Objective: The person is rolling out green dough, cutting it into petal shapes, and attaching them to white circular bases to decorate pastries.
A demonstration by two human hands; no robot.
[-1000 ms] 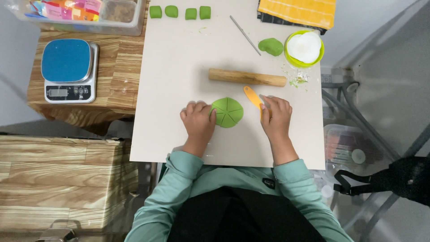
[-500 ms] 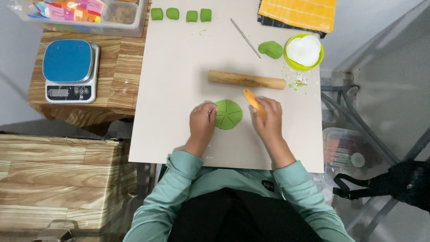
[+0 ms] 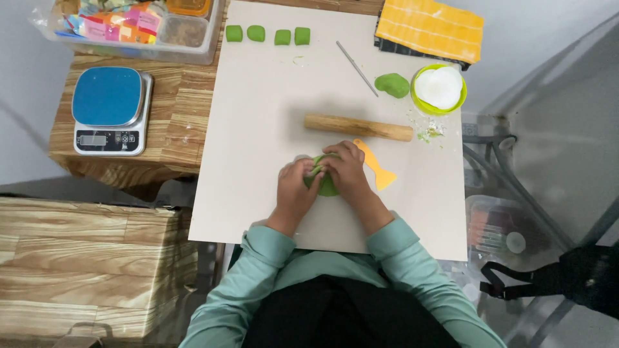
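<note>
on the white board: four small green dough cubes along its far edge, one green dough lump, one rolling pin, one metal stick, one orange scraper, one green bowl. left of the board, one blue scale.

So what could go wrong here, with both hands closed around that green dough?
The left hand and right hand squeeze the scored green dough disc, so its cut lines could smear shut. The orange scraper lies right beside the right hand and might get nudged. The wooden rolling pin lies loose just above and could roll if bumped.
</note>
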